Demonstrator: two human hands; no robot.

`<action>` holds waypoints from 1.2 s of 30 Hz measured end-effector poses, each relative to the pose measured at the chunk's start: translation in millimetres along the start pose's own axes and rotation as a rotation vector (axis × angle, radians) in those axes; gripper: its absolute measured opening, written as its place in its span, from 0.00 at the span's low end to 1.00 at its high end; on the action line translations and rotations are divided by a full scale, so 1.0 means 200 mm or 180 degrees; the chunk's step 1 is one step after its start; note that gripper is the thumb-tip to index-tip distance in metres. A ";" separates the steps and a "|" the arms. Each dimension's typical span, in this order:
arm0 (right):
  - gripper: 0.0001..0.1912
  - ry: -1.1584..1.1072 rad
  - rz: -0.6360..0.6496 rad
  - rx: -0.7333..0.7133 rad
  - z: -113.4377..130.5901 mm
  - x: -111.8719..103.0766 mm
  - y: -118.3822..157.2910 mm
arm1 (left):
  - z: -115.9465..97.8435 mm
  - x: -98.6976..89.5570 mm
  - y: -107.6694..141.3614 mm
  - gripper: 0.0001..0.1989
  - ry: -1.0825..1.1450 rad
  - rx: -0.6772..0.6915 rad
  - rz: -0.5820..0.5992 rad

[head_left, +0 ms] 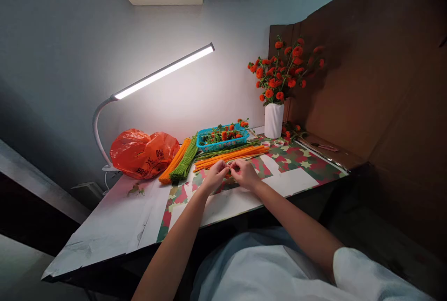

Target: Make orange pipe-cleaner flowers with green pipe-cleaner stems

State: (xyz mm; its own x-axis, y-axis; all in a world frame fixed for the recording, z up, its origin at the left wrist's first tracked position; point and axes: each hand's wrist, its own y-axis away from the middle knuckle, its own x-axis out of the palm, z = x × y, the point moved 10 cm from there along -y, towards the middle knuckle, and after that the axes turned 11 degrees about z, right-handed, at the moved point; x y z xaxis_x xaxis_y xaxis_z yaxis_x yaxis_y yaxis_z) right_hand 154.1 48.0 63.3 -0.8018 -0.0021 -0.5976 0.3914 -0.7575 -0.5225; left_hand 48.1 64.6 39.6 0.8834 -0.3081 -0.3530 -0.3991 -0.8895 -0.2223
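Head view: the left hand (215,176) and right hand (246,175) sit fingertips together near the white, partly patterned desk's (118,226) front edge, perhaps for fine work; what they clamp, I can't tell. Long, fuzzy orange stems (240,154) lie just beyond, likely for quick reach.

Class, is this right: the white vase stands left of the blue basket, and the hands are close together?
No: the head view shows the white vase right of the blue basket. The left hand and right hand are close together.
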 end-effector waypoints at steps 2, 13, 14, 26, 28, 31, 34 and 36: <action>0.04 0.0103 0.0289 -0.0244 0.03 0.00 -0.01 | 0.05 0.04 0.00 0.10 0.0568 -0.0246 0.0244; 0.03 0.0508 0.1065 -0.1394 0.31 -0.02 0.07 | 0.10 0.36 0.16 0.13 0.2526 -0.1502 0.2025; 0.03 0.0538 0.1035 -0.1374 0.31 -0.02 0.06 | 0.10 0.35 0.15 0.13 0.2609 -0.1474 0.1947; 0.05 -0.0181 -0.0148 -0.0235 0.02 -0.12 -0.06 | 0.09 0.00 -0.01 0.17 0.2241 -0.0119 -0.0187; 0.06 -0.0265 -0.0007 -0.0302 0.04 -0.10 -0.07 | 0.10 0.01 -0.01 0.16 0.2320 -0.0215 -0.0205; 0.05 -0.0179 0.0257 -0.0572 0.09 -0.08 -0.07 | 0.11 0.05 0.00 0.12 0.2525 -0.0460 -0.0029; 0.05 -0.0011 0.0483 -0.0885 0.15 -0.08 -0.06 | 0.12 0.10 0.02 0.07 0.2808 -0.0701 0.0150; 0.05 0.0211 0.0626 -0.1032 0.20 -0.08 -0.05 | 0.12 0.13 0.03 0.04 0.2977 -0.0882 0.0245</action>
State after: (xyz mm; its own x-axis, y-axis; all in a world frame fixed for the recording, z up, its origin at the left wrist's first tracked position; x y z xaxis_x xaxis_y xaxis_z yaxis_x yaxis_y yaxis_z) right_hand 145.8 29.8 102.8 -0.6703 -0.0766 -0.7381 0.6660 -0.5009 -0.5528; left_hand 62.2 59.7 7.1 0.7433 -0.4055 0.5320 -0.4977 -0.8667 0.0347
